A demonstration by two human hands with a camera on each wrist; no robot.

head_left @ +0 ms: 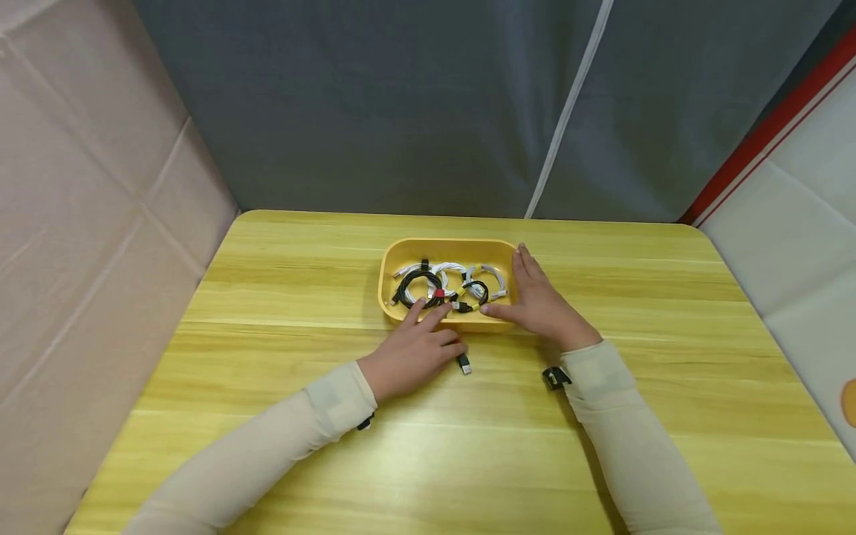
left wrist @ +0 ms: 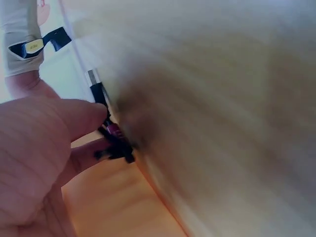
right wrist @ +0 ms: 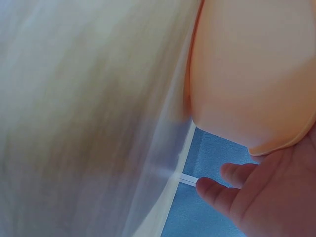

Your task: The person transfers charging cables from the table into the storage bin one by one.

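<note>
On wooden table (head_left: 267,446), yellow tray (head_left: 394,256); grey curtain (head_left: 401,96) behind

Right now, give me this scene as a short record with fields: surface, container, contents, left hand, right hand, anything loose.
surface: wooden table
container: yellow tray, near the table's middle
contents: coiled cables, black and white, with small ties
left hand: at the tray's near rim, fingers curled, forefinger reaching to the black cable
right hand: fingers straight, along the tray's right side, thumb at the near rim
loose: black plug on the table by the left hand, outside the tray
</note>
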